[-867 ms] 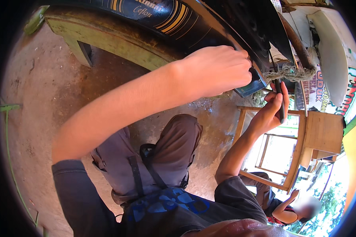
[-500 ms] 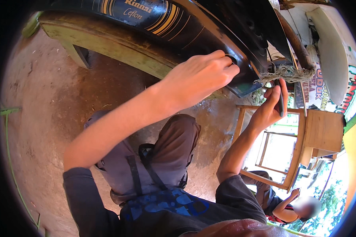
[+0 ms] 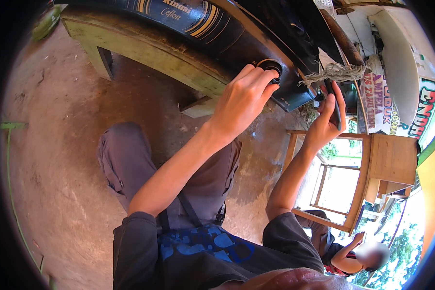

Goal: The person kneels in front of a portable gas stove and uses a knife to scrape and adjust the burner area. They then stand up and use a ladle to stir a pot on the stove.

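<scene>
My left hand (image 3: 241, 101) is closed on a black round knob (image 3: 271, 64) set in the dark, glossy front panel (image 3: 237, 41) of a stove with gold stripes. Its fingertips are partly hidden. To the right, my right hand (image 3: 327, 121) grips a long, slim black object (image 3: 338, 117) upright beside the panel's end, just below a frayed bundle of pale string (image 3: 343, 72). What the black object is, I cannot make out.
The stove rests on a worn green wooden bench (image 3: 125, 43) above a stained concrete floor (image 3: 63, 145). At right stand a wooden cabinet (image 3: 393, 162), a white curved panel (image 3: 400, 63) and printed banners (image 3: 423, 108). Another person (image 3: 343, 256) sits at lower right.
My left forearm has swung rightward and more upright, and my left fingers have shifted onto the knob, now exposed at its top. My right hand and its black object have moved slightly up-left.
</scene>
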Action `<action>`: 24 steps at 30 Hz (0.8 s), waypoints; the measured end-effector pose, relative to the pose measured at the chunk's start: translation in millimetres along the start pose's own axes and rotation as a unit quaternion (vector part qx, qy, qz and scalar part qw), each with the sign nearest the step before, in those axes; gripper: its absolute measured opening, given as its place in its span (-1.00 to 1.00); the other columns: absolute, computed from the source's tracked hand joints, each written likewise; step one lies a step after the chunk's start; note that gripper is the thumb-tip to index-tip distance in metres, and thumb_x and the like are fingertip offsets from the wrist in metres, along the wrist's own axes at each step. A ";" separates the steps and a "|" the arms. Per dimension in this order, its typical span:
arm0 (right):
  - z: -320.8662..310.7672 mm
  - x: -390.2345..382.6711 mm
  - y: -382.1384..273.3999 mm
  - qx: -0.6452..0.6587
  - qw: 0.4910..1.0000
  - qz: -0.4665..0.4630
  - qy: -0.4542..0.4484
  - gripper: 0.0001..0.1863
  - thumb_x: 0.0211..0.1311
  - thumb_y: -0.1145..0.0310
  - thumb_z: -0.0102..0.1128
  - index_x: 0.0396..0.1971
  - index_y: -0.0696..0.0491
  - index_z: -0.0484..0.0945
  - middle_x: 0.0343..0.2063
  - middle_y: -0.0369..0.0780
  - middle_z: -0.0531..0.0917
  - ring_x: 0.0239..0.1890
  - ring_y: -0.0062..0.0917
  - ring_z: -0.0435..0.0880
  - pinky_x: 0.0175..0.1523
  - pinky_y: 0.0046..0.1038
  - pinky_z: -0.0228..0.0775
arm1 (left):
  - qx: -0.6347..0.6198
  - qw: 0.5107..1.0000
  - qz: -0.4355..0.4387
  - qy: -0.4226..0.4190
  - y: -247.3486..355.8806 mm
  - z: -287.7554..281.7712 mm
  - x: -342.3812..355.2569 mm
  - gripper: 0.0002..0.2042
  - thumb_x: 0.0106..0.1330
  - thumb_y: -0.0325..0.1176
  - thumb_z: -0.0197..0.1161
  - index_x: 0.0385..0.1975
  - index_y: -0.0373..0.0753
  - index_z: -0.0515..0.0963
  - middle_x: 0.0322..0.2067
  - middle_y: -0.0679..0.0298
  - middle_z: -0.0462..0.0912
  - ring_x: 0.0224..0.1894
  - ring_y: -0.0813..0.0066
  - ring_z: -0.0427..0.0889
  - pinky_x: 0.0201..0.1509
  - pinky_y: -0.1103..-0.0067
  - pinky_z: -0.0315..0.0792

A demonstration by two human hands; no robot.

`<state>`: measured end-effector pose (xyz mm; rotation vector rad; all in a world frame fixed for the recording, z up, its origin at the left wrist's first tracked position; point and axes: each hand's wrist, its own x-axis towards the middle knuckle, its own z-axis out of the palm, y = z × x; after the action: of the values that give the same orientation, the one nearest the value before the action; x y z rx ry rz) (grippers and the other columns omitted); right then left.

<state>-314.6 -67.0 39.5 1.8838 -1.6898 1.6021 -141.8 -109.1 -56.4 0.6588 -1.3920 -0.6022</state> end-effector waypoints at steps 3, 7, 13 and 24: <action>0.8 1.5 -1.8 0.026 0.999 0.039 -0.006 -0.66 0.62 0.41 0.16 0.23 0.24 0.65 -0.14 -0.18 0.83 -0.38 -0.84 0.49 -0.32 -0.70 0.19 | 0.005 1.000 0.004 0.018 4.2 1.4 -0.4 -0.74 0.26 -0.54 0.50 -0.07 -0.34 0.66 -0.29 0.12 0.73 -0.22 0.17 0.68 -0.08 0.34 0.57; 7.0 3.0 0.7 0.021 0.999 0.040 -0.001 -0.65 0.61 0.40 0.17 0.23 0.23 0.65 -0.16 -0.18 0.83 -0.41 -0.85 0.46 -0.34 -0.71 0.18 | 0.018 0.999 0.001 0.032 4.6 3.1 -1.6 -0.74 0.26 -0.53 0.50 -0.07 -0.34 0.67 -0.31 0.13 0.74 -0.23 0.18 0.69 -0.07 0.33 0.56; 2.3 -5.4 -6.7 0.002 0.999 0.028 0.020 -0.65 0.60 0.38 0.17 0.22 0.20 0.67 -0.17 -0.18 0.85 -0.46 -0.83 0.42 -0.36 -0.69 0.18 | -0.018 0.998 -0.016 0.065 5.1 11.1 -5.4 -0.74 0.25 -0.54 0.52 -0.08 -0.33 0.68 -0.33 0.15 0.74 -0.26 0.21 0.68 -0.15 0.35 0.55; -4.5 -10.0 -6.8 -0.012 0.999 0.028 0.027 -0.64 0.59 0.34 0.18 0.22 0.20 0.67 -0.18 -0.18 0.85 -0.46 -0.82 0.40 -0.35 -0.68 0.21 | -0.023 0.997 0.016 0.073 0.3 13.2 -6.2 -0.74 0.24 -0.55 0.51 -0.09 -0.32 0.68 -0.35 0.17 0.72 -0.28 0.22 0.65 -0.18 0.36 0.53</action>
<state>-309.8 -55.2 37.4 1.7817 -1.7461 1.6296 -155.5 -105.3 -59.6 0.6315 -1.2472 -0.5485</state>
